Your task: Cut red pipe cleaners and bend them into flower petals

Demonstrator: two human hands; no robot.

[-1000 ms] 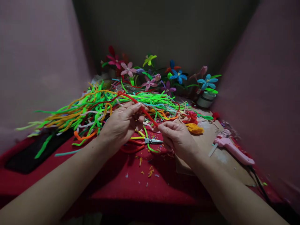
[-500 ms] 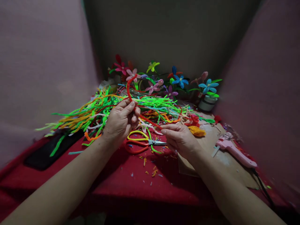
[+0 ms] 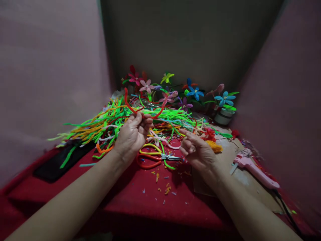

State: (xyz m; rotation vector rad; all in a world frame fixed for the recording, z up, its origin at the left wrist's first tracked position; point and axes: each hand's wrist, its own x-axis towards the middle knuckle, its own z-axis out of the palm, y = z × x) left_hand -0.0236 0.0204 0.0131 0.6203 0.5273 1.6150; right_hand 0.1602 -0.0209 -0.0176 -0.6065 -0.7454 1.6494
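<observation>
A red pipe cleaner [image 3: 158, 114] is pinched near its middle by my left hand [image 3: 132, 135]; both of its ends curve upward from the fingers. My right hand [image 3: 199, 150] hovers to the right, apart from it, with the index finger stretched out, the other fingers loosely curled and nothing in its grasp. Behind and below the hands lies a heap of green, orange, white and pink pipe cleaners [image 3: 175, 114]. Scissors [image 3: 160, 157] with one yellow and one red handle rest on the red cloth between my hands.
Pipe-cleaner flowers [image 3: 195, 93] stand along the back, one over a small jar [image 3: 224, 116]. At right, a pink glue gun [image 3: 257, 170] lies on a cardboard sheet [image 3: 247, 184]. A black phone-like slab [image 3: 52, 167] is at left. Coloured scraps dot the red cloth [image 3: 140, 201].
My right hand has let go of the pipe cleaner, and its freed end now curves up instead of stretching toward that hand. The camera view has shifted slightly.
</observation>
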